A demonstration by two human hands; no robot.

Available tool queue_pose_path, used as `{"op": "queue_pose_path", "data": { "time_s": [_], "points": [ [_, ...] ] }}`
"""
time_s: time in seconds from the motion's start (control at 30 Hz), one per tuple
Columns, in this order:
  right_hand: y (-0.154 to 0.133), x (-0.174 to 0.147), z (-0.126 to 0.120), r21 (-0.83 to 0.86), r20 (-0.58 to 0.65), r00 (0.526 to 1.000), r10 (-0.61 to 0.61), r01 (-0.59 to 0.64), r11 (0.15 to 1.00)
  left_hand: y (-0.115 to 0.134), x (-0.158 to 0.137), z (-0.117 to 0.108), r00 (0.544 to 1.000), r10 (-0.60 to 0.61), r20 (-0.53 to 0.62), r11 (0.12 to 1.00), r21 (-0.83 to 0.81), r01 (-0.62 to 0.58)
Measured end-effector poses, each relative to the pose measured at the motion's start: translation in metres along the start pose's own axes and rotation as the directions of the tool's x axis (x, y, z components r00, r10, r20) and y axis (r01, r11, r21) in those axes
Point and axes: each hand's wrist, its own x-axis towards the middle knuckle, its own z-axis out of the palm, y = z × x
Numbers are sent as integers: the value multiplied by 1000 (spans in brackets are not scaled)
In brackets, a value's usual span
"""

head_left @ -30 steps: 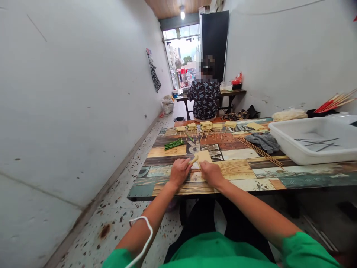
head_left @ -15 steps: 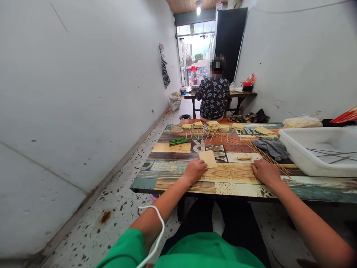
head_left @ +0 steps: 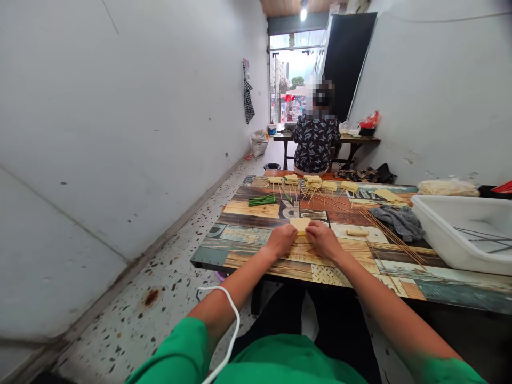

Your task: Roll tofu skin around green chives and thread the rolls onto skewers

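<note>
A square, pale yellow tofu sheet (head_left: 300, 224) lies on the patterned table in front of me. My left hand (head_left: 282, 240) pinches its near left corner, and my right hand (head_left: 323, 240) pinches the near right one. Between my fingertips the near edge looks folded up; whether anything is inside cannot be seen. To the right of my right hand lies a rolled tofu sheet (head_left: 357, 233), with a thin skewer (head_left: 380, 256) running from it toward me. Farther back are several skewered tofu rolls (head_left: 313, 182) and a bundle of green chives (head_left: 262, 200).
Loose bamboo skewers (head_left: 394, 237) lie beside a grey cloth (head_left: 400, 221). A white tub (head_left: 440, 234) holding dark sticks stands at right. Flat tofu sheets (head_left: 387, 195) and a plastic-wrapped pale stack (head_left: 448, 186) sit farther back. Another person (head_left: 316, 141) sits at the far table, facing away.
My right hand has moved left from the rolled tofu sheet and skewer to the flat sheet. Both hands now grip its near edge, which has folded up. The view has shifted slightly left.
</note>
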Motion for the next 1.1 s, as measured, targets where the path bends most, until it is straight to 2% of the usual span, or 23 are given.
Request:
{"op": "queue_pose_path", "data": {
  "time_s": [0.17, 0.27, 0.33, 0.43, 0.5, 0.6, 0.67, 0.77, 0.83, 0.93, 1.1],
  "points": [
    [-12, 50, -27, -43, 43, 999, 27, -25, 999, -11, 25, -26, 987, -142, -78, 987, -81, 135],
    [-30, 69, -38, -29, -10, 999, -36, 35, 999, -24, 24, -53, 981, -100, -167, 995, -47, 93],
    [-43, 63, -33, 8, -21, 992, -124, 124, 992, -32, 5, -67, 989, -8, -146, 999, 38, 14],
    [-60, 30, -9, 90, 72, 961, -269, 262, 961, -37, -44, -72, 994, 98, 48, 978, 181, -105],
    [-65, 4, 9, 146, 139, 923, -359, 340, 929, -36, -77, -66, 983, 134, 123, 969, 192, -156],
    [-63, -9, 23, 202, 145, 897, -419, 387, 900, -33, -108, -53, 981, 193, 15, 975, 106, -194],
    [-57, 9, 24, 188, 112, 921, -374, 350, 918, -33, -115, -47, 967, 250, -57, 968, 41, -247],
    [-53, 65, 20, 39, 140, 954, -264, 261, 964, -36, -114, -43, 953, 296, -60, 954, -38, -298],
    [-55, 106, 21, -120, 200, 954, -221, 248, 961, -38, -113, -43, 957, 282, -62, 955, -77, -286],
    [-63, 157, 32, -305, 274, 939, -207, 289, 907, -40, -113, -45, 963, 263, -64, 954, -131, -269],
    [-73, 208, 61, -356, 322, 930, -176, 292, 888, -43, -112, -46, 963, 269, -25, 947, -172, -270]
  ]
}}
